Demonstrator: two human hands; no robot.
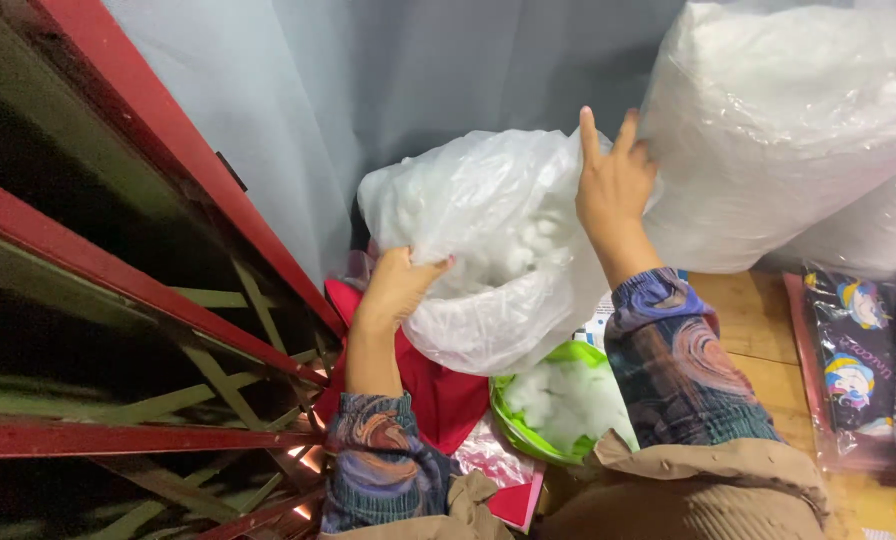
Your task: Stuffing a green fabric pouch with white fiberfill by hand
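1. A red metal frame (118, 270) with green cross-braces is filling the left side, slanting down toward the person's lap.
2. The left hand (396, 285) is reaching up from a patterned blue sleeve (378, 465), forearm nearly upright, wrist bent toward the right. Its fingers are curling around the lower left edge of a clear plastic bag of white stuffing (498, 250), pinching the film between thumb and fingers.
3. That bag is sitting in the middle of the view, against a grey curtain (368, 80), above a red cloth (438, 395) and a green bowl (528, 435) that is holding more white stuffing.
4. The right hand (613, 180) is rising from the other patterned sleeve, forearm upright, palm turned away. Its fingers are pointing upward and slightly spread, pressing on the bag's upper right edge where it is meeting a larger bag of stuffing (788, 130).
5. The larger bag is resting on a wooden surface (758, 340) at the upper right, with flat plastic-wrapped packets bearing cartoon prints (853, 360) lying just beside it.
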